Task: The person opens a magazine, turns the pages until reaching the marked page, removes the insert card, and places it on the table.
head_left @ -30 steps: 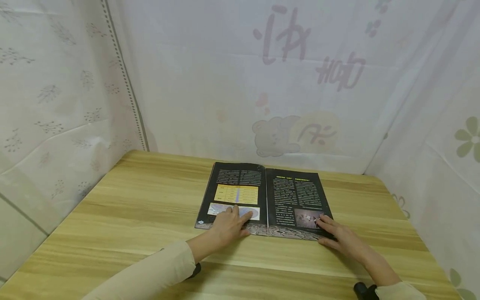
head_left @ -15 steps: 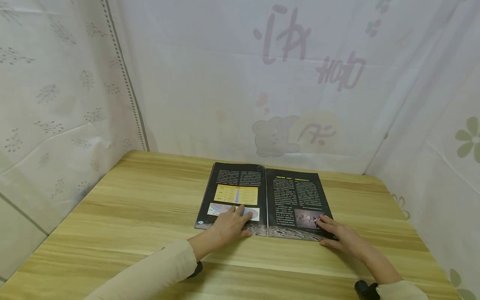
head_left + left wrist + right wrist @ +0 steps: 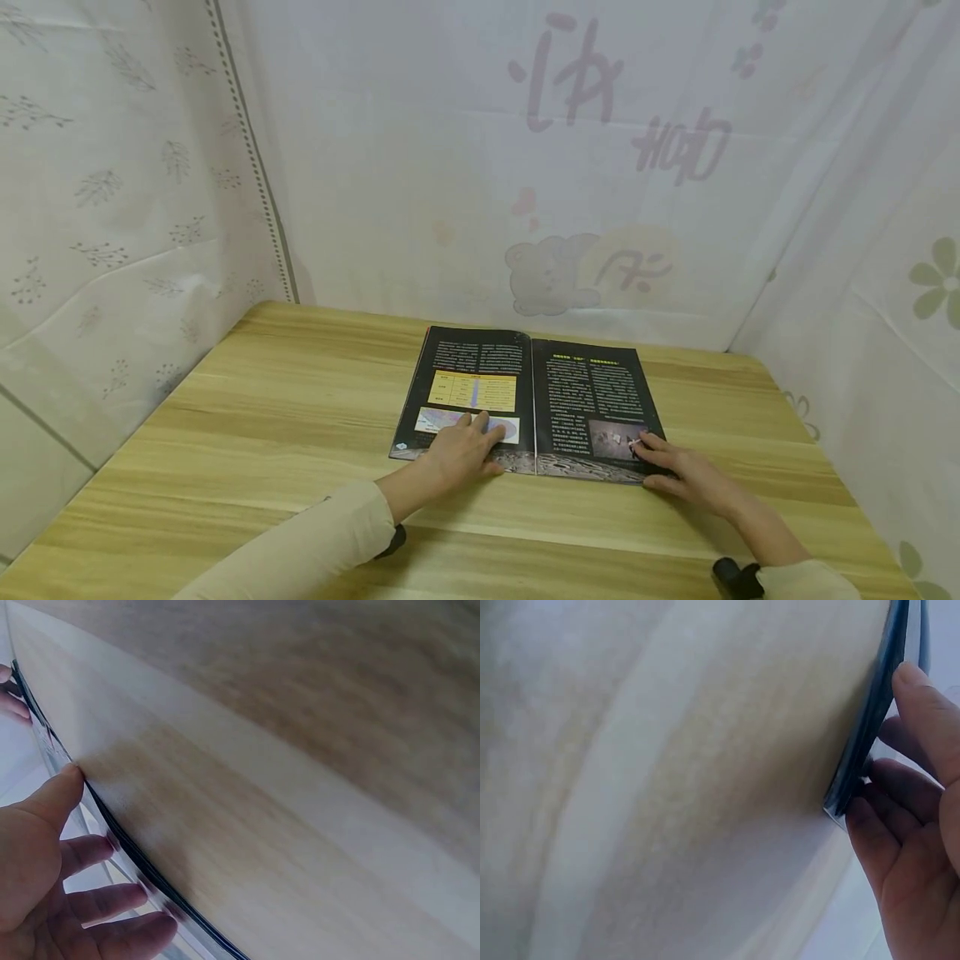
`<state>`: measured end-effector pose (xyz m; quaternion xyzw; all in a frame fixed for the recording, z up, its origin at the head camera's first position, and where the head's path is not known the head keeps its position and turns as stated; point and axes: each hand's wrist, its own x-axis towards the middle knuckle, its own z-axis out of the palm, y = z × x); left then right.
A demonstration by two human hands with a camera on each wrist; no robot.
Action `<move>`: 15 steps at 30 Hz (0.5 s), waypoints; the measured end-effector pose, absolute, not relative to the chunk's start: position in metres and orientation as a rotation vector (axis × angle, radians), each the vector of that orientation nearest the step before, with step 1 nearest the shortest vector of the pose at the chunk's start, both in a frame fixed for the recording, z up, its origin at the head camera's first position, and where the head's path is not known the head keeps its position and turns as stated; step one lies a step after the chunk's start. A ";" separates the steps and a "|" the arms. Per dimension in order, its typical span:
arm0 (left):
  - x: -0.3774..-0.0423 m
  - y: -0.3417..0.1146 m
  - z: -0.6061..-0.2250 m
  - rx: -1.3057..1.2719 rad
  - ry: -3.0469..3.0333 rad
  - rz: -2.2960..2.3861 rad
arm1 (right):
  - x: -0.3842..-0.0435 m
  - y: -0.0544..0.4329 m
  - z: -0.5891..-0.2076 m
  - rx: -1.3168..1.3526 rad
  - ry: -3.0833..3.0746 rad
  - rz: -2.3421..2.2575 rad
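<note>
A magazine with dark pages lies spread on the wooden table, its spine pointing away from me. The left page carries a yellow chart and a pale diagram, the right one a photo near its lower corner. My left hand rests on the lower left page, fingers extended over the diagram. In the left wrist view its thumb touches the magazine's near edge. My right hand lies at the lower right corner, fingertips on the page. Its thumb meets the near edge in the right wrist view.
The wooden table has rounded far corners. Pale printed curtains hang behind it and along both sides. Black wrist bands show at the sleeve cuffs.
My left hand's fingers have shifted slightly to the right over the diagram. My right hand has slid a touch right and down. The magazine stays at the same pages.
</note>
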<state>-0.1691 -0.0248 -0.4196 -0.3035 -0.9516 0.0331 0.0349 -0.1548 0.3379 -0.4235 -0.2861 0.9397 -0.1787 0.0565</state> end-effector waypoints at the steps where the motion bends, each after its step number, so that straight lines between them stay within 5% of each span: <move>1: -0.169 -0.025 -0.420 -0.932 -2.924 0.104 | -0.155 0.338 -0.423 -0.871 2.842 -0.544; 15: -0.171 -0.022 -0.420 -0.932 -2.905 0.131 | -0.151 0.342 -0.430 -1.215 3.014 -0.331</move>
